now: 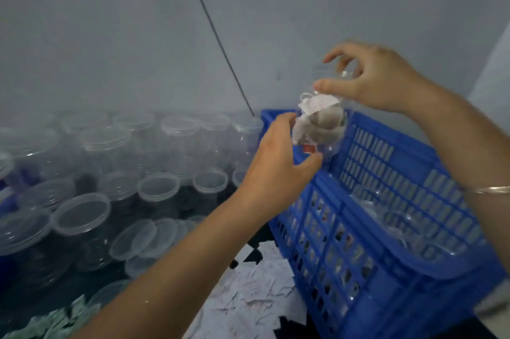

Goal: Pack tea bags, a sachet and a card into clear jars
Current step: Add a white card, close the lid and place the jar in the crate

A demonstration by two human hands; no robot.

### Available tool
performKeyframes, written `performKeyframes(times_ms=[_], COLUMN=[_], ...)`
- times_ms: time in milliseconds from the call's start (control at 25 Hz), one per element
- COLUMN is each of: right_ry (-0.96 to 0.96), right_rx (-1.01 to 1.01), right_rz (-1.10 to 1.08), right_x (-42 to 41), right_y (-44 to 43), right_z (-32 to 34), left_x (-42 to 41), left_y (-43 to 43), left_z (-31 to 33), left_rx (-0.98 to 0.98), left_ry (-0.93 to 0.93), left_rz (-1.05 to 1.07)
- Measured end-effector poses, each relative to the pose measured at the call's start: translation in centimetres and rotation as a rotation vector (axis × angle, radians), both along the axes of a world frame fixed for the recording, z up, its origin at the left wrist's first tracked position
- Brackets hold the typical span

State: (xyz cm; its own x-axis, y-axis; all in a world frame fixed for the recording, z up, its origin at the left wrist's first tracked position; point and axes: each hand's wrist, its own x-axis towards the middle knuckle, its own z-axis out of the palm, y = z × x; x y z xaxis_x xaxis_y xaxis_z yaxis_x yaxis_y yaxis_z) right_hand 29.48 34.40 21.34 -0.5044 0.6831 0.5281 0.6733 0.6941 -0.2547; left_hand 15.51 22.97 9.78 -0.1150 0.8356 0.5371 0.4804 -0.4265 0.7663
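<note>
Jar: clear jar [329, 142] with tea bags [320, 123] inside, held in the air above the far left corner of the blue crate [386, 200].
Left hand [276, 164]: wrapped round the jar's lower body.
Right hand [372, 81]: curled over the jar's top; any lid there is too clear to make out.
Around: open jars [157, 186] left, cards [254, 283] near.
Risk: smooth plastic could slip and drop; paper tags [317, 103] at the mouth may catch in the closure.

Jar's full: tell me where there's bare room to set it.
Likely inside the blue plastic crate, its far end, behind clear jars lying there. Crowded: open clear plastic jars and round lids on the left, white paper cards strewn before the crate.
</note>
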Motion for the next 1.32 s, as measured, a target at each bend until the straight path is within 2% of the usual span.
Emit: performKeyframes(times_ms=[160,280,480,640,760,880,960,1000,1040,1160,1240,1320], right_ry=[-0.233,-0.378,-0.652,-0.672,-0.662,-0.742,-0.892,-0.935,-0.903,-0.569,-0.469,-0.471], right_rx=[-0.049,-0.121,-0.301,-0.55,-0.753,-0.825,-0.761,-0.653,-0.519,-0.27,-0.213,-0.193], right_rz=[-0.127,-0.245,-0.431,-0.469,-0.481,-0.506,-0.51,-0.482,-0.422,-0.149,0.016,0.125], right_x=[0.4,1.5,3.7,5.8,6.1,5.5,3.9,2.5,0.6,-6.2,-10.8,-14.6], right_y=[8.2,13.4,20.0,22.3,22.4,21.8,20.7,20.1,19.5,15.8,12.5,9.7], right_z=[-3.6,-6.5,-11.8,-16.8,-17.8,-17.6,-16.3,-15.0,-13.4,-8.4,-6.1,-5.0], left_x=[0.2,0.6,1.2,1.3,1.6,1.7,1.8,1.7,1.7,1.2,-0.1,-2.2], left_y=[5.2,7.3,7.9,8.1,7.9,7.8,7.8,7.8,7.9,8.2,8.0,7.4], left_z=[-1.7,-4.3,-7.2,-7.5,-7.4,-7.3,-7.4,-7.5,-7.6,-7.1,-6.5,-5.6], left_rx=[-0.117,-0.19,-0.146,-0.134,-0.143,-0.143,-0.143,-0.143,-0.144,-0.162,-0.159,-0.13], left_ry=[0.224,0.292,0.188,0.173,0.143,0.148,0.16,0.163,0.168,0.17,0.139,0.131], left_rz=[0.033,0.008,-0.044,-0.041,-0.055,-0.053,-0.057,-0.057,-0.054,-0.075,-0.131,-0.118])
